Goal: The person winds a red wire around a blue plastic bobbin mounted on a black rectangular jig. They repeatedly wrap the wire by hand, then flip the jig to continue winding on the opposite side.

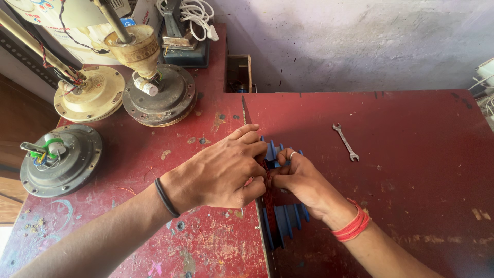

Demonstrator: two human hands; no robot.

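My left hand (218, 172) and my right hand (303, 183) meet over a blue stepped plastic former (288, 219) wound with reddish copper wire (269, 206), which stands in the gap between two red table tops. Both hands pinch the wire coil at the former's upper part; my fingers hide that part. A black band circles my left wrist and red thread my right wrist.
A small open-ended spanner (345, 142) lies on the right red table (411, 154). On the left table (154, 154) sit three ceiling fan motors: grey (60, 160), cream (90, 92) and dark with a rod (159, 95). A white cable coil (195, 13) lies at the back.
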